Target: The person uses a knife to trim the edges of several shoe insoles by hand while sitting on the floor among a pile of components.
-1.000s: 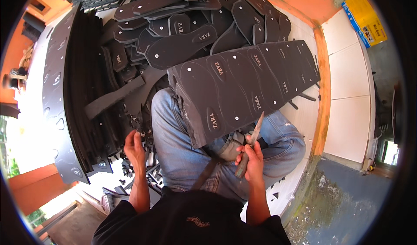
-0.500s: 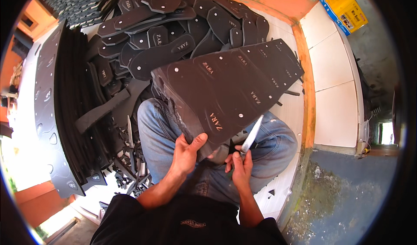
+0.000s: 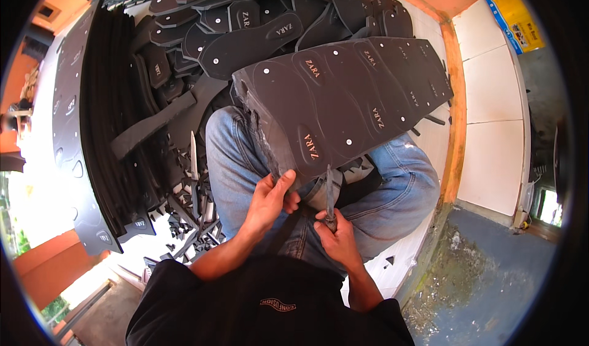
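A dark foam sheet (image 3: 343, 109), moulded with rows of sandal sole shapes and small pale dots, lies slanted across my jeans-clad legs. My left hand (image 3: 273, 200) grips its near left corner, thumb on top and fingers curled underneath. Just right of it, my right hand (image 3: 337, 240) is closed round the handle of a knife (image 3: 330, 192). The blade points up and away from me, its tip close to the sheet's near edge; whether it touches the foam I cannot tell.
A heap of cut dark soles (image 3: 245, 45) lies beyond the sheet. On the left, moulded sheets (image 3: 76, 131) stand stacked on edge. Another knife (image 3: 194, 168) lies among foam scraps (image 3: 184, 223). A wooden strip (image 3: 455, 125) and yellow-blue package (image 3: 515, 17) are at right.
My right hand has turned the knife from slanting right to nearly upright and brought it left, nearer the sheet's corner. My left hand keeps its grip. The whole view has shifted slightly.
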Motion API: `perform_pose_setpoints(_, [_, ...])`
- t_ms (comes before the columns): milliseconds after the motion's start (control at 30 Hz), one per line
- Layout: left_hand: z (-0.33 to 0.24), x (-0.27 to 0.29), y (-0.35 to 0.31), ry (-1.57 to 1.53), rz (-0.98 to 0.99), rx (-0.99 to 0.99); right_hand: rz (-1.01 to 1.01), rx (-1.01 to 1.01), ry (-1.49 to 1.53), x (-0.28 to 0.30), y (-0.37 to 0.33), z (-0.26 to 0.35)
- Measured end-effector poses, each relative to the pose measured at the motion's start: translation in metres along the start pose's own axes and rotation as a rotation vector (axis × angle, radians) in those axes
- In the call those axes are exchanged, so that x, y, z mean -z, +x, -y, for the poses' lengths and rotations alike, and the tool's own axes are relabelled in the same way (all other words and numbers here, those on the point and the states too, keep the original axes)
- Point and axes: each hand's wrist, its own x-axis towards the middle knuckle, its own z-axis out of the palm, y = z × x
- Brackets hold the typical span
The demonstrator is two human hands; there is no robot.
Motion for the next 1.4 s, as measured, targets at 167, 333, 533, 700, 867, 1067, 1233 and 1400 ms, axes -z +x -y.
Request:
perform_pose_setpoints(167, [-0.012, -0.005, -0.009, 0.097, 0.008, 0.004, 0.001, 0.072, -0.024, -0.015, -0.008, 0.001])
perform_pose_setpoints(333, [-0.011, -0.006, -0.01, 0.102, 0.0, -0.015, -0.017, 0.043, -0.061, -0.021, -0.009, 0.002])
perform_pose_setpoints(533, [-0.009, -0.005, -0.011, 0.14, 0.003, -0.054, -0.023, 0.041, -0.106, -0.027, -0.008, 0.002])
perform_pose_setpoints(700, [-0.006, -0.003, -0.012, 0.135, -0.011, -0.065, -0.082, 0.078, -0.109, -0.033, -0.009, 0.001])
perform_pose_setpoints(867, [-0.003, -0.002, -0.01, 0.124, -0.003, -0.062, -0.1, 0.109, -0.132, -0.034, -0.008, -0.005])
perform_pose_setpoints(1067, [-0.003, -0.002, -0.01, 0.104, -0.01, -0.035, -0.137, 0.097, -0.145, -0.039, -0.009, -0.005])
perform_pose_setpoints(1233, [0.0, 0.0, -0.009, 0.084, 0.016, -0.053, -0.138, 0.095, -0.164, -0.039, -0.01, -0.004])
perform_pose_setpoints(1400, [-0.004, -0.002, -0.011, 0.075, 0.005, -0.033, -0.192, 0.074, -0.196, -0.044, -0.008, -0.002])
